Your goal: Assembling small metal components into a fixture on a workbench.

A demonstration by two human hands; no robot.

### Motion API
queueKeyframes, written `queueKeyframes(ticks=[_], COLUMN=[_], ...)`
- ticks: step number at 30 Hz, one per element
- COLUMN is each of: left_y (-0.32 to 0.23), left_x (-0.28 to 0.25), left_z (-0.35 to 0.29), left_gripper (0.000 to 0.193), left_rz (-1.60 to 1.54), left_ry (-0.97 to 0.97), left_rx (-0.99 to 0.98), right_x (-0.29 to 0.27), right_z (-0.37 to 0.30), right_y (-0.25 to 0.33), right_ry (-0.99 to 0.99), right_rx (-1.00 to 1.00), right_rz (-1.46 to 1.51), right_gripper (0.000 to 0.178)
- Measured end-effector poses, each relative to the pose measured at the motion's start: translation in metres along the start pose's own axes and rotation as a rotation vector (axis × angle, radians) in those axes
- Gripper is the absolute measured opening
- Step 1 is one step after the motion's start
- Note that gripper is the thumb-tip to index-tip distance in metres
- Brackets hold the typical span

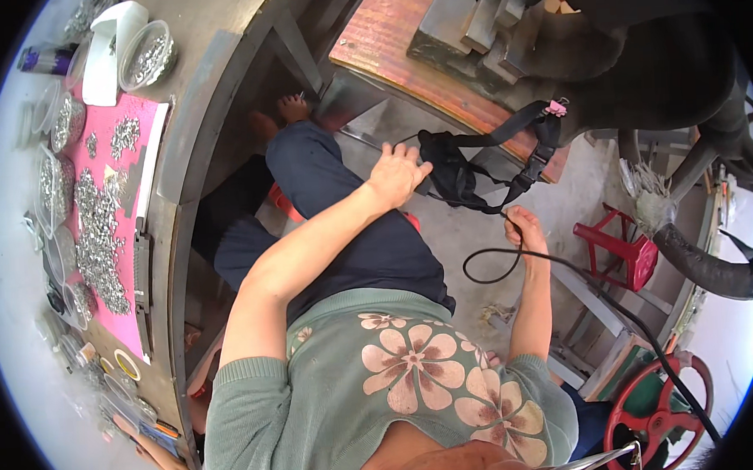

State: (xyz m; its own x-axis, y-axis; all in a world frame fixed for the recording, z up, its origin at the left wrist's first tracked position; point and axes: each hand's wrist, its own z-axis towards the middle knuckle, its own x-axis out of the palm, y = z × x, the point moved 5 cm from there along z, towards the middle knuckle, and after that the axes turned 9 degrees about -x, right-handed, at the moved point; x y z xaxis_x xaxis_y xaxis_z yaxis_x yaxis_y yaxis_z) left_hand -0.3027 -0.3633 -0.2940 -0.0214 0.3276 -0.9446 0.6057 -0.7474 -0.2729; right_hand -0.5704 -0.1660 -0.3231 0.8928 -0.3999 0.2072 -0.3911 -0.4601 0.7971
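Observation:
A black pouch (pixel 451 170) with webbing straps and a buckle hangs by the edge of the wooden bench. Against its left side rests my left hand (pixel 397 176), palm down with fingers stretched out and the thumb side touching the pouch. My right hand (pixel 525 230) is lower and to the right, its fingers closed around a thin black cable (pixel 583 273). The cable makes a loop left of that hand, then runs down to the lower right. A pink clip-like piece (pixel 556 108) sits on the upper strap.
The left table carries a pink mat (pixel 134 326) with heaps of small metal parts (pixel 100 241) and clear tubs (pixel 147 55). Another person's hand (pixel 149 451) is at its lower end. Dark machinery stands on the wooden bench (pixel 383 35). A red stool (pixel 620 248) and red handwheel (pixel 659 420) are right.

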Motion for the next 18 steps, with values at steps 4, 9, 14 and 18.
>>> queueKeyframes(ticks=[4,9,14,18], left_y=[-0.014,-0.035,-0.037,-0.039], left_x=[-0.039,-0.028,-0.017,-0.009], left_z=[0.023,0.037,0.046,0.043], left_gripper=[0.052,0.052,0.054,0.054], left_rz=[-0.149,-0.069,-0.090,-0.115], left_ry=[0.035,0.050,-0.023,-0.137], left_rx=[0.150,0.283,0.253,0.214], right_x=[0.017,0.007,-0.020,0.009], right_z=[0.004,0.023,0.055,0.070], right_y=[0.006,0.003,-0.001,0.011], right_ry=[0.052,0.126,0.212,0.178], right_rx=[0.109,0.093,0.084,0.147], right_rz=[-0.037,-0.094,-0.489,-0.734], right_gripper=[0.010,0.015,0.020,0.028])
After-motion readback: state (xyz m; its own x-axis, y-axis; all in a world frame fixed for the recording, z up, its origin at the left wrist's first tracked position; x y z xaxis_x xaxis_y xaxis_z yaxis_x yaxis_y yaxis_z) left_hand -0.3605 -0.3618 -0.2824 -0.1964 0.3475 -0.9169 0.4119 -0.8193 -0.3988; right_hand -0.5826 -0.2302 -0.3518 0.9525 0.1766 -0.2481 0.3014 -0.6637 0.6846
